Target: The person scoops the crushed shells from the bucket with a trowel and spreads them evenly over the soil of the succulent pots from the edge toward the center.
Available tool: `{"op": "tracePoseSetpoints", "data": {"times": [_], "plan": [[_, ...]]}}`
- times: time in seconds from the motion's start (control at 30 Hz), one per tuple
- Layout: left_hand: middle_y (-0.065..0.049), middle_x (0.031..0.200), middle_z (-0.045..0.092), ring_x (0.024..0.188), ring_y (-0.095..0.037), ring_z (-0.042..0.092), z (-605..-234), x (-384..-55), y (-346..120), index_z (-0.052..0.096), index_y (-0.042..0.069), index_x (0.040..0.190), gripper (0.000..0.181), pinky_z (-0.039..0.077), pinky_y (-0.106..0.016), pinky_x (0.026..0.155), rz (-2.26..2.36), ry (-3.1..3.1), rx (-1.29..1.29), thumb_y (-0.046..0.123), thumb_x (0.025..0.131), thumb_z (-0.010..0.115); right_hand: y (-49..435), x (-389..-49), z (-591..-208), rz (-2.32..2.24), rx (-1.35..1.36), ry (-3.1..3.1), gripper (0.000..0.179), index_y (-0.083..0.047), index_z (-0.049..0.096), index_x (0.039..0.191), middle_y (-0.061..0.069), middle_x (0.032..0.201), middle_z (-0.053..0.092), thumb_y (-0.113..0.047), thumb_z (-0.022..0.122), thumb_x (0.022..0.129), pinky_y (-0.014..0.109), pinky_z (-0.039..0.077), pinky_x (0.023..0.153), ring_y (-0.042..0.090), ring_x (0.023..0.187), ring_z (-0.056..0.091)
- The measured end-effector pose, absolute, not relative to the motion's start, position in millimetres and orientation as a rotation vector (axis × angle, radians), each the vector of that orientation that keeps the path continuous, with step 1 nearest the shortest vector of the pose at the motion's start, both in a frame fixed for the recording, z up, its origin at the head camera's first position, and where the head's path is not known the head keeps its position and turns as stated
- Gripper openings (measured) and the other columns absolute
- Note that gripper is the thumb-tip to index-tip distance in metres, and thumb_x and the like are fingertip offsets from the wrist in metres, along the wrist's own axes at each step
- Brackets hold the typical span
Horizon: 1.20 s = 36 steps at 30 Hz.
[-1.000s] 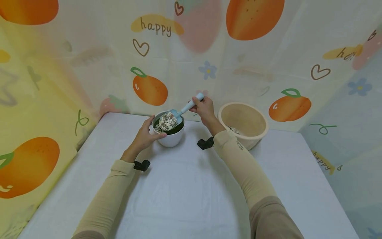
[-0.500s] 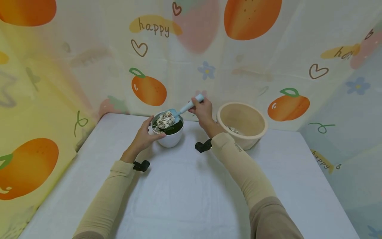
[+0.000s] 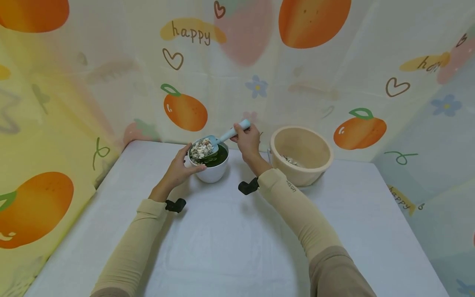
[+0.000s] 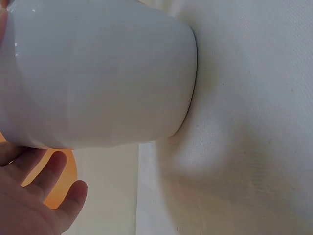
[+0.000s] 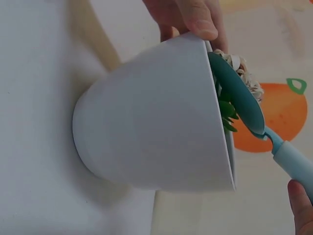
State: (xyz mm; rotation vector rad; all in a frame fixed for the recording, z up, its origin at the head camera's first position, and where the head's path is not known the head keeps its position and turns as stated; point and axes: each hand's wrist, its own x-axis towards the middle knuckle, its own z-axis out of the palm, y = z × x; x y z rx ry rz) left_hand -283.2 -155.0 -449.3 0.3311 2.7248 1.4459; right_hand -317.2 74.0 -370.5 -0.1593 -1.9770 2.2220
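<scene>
A white flowerpot (image 3: 212, 175) stands upright on the table, dark green inside with some green leaves (image 5: 227, 109) near its rim. My left hand (image 3: 179, 169) holds the pot from the left, thumb on the near side and fingers round the far side. Over the pot's mouth lies the blade of a light blue hand trowel (image 3: 229, 134), heaped with pale, flaky gravel (image 3: 202, 148). My right hand (image 3: 248, 141) grips the trowel's handle at the upper right. In the right wrist view, the blade rests at or just above the rim; actual contact is unclear.
Right of the flowerpot, behind my right forearm, stands a larger beige pot (image 3: 308, 173) with a little gravel (image 3: 288, 160) at its bottom. A white cloth covers the table (image 3: 215, 239). Fruit-printed curtains (image 3: 230, 90) hang close behind and at both sides.
My right hand has moved slightly left and down with the trowel, and the gravel heap has shifted left over the flowerpot. More green leaves show below the blade. My left hand stays put.
</scene>
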Motion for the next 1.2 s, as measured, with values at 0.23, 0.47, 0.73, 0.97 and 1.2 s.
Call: {"op": "tracePoseSetpoints", "data": {"times": [0.23, 0.47, 0.73, 0.97, 1.2], "plan": [[-0.015, 0.162, 0.017, 0.149, -0.034, 0.020, -450.7, -284.5, -155.2, 0.013, 0.008, 0.157, 0.104, 0.026, -0.056, 0.117, 1.464, 2.717, 0.335, 0.043, 0.082, 0.076, 70.4, -315.2, -372.1, 2.231, -0.167, -1.967, 0.031, 0.005, 0.052, 0.117, 0.026, 0.112, 0.067, -0.017, 0.061, 0.097, 0.032, 0.060, 0.079, 0.016, 0.077, 0.067], [-0.016, 0.162, 0.017, 0.149, -0.034, 0.020, -449.7, -282.9, -154.5, 0.011, 0.007, 0.157, 0.104, 0.026, -0.056, 0.117, 1.463, 2.713, 0.348, 0.042, 0.083, 0.075, 68.7, -313.8, -373.7, 2.289, -0.178, -1.894, 0.023, 0.001, 0.053, 0.107, 0.020, 0.100, 0.067, -0.016, 0.064, 0.095, 0.033, 0.060, 0.077, 0.013, 0.070, 0.067], [-0.017, 0.161, 0.020, 0.148, -0.034, 0.021, -452.1, -284.9, -155.3, 0.014, 0.006, 0.156, 0.101, 0.026, -0.056, 0.117, 1.468, 2.729, 0.360, 0.039, 0.083, 0.076, 68.0, -310.3, -374.8, 2.336, -0.157, -1.845, 0.018, -0.003, 0.057, 0.100, 0.006, 0.086, 0.064, -0.016, 0.067, 0.092, 0.033, 0.060, 0.076, 0.010, 0.066, 0.067], [-0.017, 0.161, 0.019, 0.148, -0.034, 0.021, -451.8, -284.3, -155.3, 0.013, 0.007, 0.157, 0.102, 0.026, -0.056, 0.117, 1.476, 2.714, 0.354, 0.040, 0.083, 0.076, 68.5, -307.2, -374.4, 2.320, -0.122, -1.915, 0.020, 0.001, 0.061, 0.103, 0.006, 0.092, 0.064, -0.017, 0.065, 0.094, 0.027, 0.059, 0.077, 0.008, 0.070, 0.067], [-0.017, 0.161, 0.021, 0.147, -0.035, 0.024, -451.8, -284.6, -155.7, 0.014, 0.007, 0.157, 0.102, 0.026, -0.055, 0.117, 1.491, 2.708, 0.349, 0.040, 0.083, 0.076, 71.7, -305.8, -369.3, 2.310, -0.085, -1.958, 0.024, 0.005, 0.056, 0.112, 0.023, 0.114, 0.065, -0.013, 0.059, 0.097, 0.032, 0.058, 0.087, 0.029, 0.099, 0.069]]}}
